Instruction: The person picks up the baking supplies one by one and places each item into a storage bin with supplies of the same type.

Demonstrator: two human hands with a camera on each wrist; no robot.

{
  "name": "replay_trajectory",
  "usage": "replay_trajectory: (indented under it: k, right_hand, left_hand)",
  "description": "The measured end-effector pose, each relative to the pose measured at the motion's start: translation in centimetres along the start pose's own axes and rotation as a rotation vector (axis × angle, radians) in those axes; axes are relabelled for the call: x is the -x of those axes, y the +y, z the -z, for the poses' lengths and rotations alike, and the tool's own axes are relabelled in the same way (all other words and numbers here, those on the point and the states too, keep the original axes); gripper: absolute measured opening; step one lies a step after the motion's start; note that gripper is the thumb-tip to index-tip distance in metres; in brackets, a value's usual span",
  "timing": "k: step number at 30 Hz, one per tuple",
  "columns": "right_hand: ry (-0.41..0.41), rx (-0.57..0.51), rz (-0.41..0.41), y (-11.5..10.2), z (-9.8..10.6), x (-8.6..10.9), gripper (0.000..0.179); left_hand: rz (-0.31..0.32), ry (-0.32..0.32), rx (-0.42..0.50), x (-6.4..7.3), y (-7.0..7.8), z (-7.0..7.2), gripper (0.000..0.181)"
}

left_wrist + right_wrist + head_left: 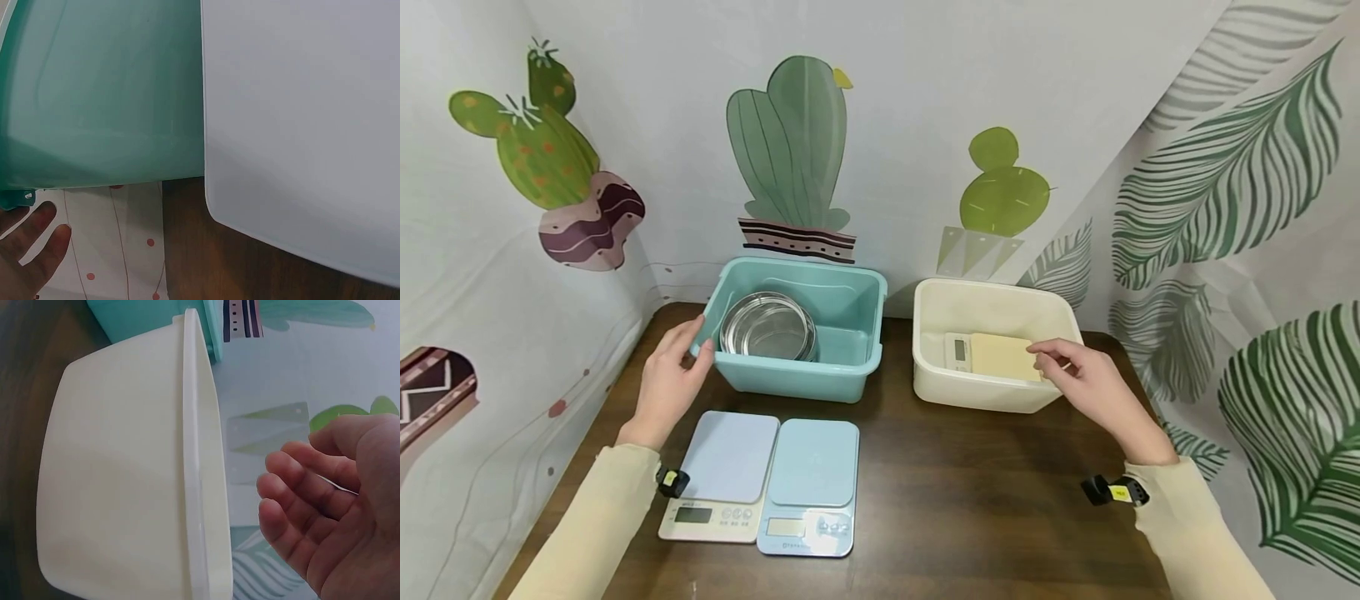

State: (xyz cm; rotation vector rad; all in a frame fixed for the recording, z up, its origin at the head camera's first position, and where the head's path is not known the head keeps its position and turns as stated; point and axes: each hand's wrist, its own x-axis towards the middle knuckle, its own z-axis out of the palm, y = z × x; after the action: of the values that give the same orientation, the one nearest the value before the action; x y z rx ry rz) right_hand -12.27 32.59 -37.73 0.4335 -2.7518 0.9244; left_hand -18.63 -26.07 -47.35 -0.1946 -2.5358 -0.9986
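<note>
At the left end of the teal bin (797, 382), my left hand (668, 379) has its fingers by the rim, extended and loosely spread. Whether they touch the rim I cannot tell. My right hand (1093, 385) hovers over the right side of the cream bin (977, 398), fingers loosely curled with nothing between them, as the right wrist view also shows. Inside that bin lies a kitchen scale with a pale yellow platform (1003, 357) and a small display. Round metal containers (767, 327) sit in the left part of the teal bin.
Two more kitchen scales lie side by side on the brown table (970, 500) in front of the teal bin: one with a lavender platform (730, 457), one light blue (817, 462). Behind the bins hangs a cloth (910, 167) printed with cacti and leaves.
</note>
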Motion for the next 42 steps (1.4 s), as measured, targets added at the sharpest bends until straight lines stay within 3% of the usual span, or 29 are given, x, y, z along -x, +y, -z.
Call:
replay_trajectory:
  k: [10, 17, 24, 32, 37, 42]
  right_hand:
    - [0.007, 0.008, -0.127, 0.9, 0.7, 1.6, 0.024]
    - [0.009, -0.013, -0.165, 2.0, 0.7, 2.3, 0.025]
    - [0.083, -0.034, -0.167, 3.6, 0.5, 2.9, 0.023]
    - [0.201, -0.042, -0.248, 5.3, 0.3, 3.3, 0.032]
    - [0.267, 0.063, -0.315, 6.3, 0.0, 3.5, 0.039]
    - [0.255, 0.118, -0.349, 7.4, -0.6, 3.5, 0.044]
  left_hand:
    - [0.001, 0.003, -0.001, 0.0, 0.2, 0.0, 0.052]
    - [0.002, 0.004, 0.004, 0.1, -0.1, 0.0, 0.052]
    - [0.000, 0.002, 0.005, 0.1, 0.0, 0.0, 0.052]
    - [0.007, 0.000, 0.002, 0.1, 0.1, -0.1, 0.052]
    - [-0.002, 0.007, 0.005, 0.1, 0.0, -0.1, 0.051]
    - [-0.010, -0.001, -0.008, 0.0, 0.1, 0.0, 0.052]
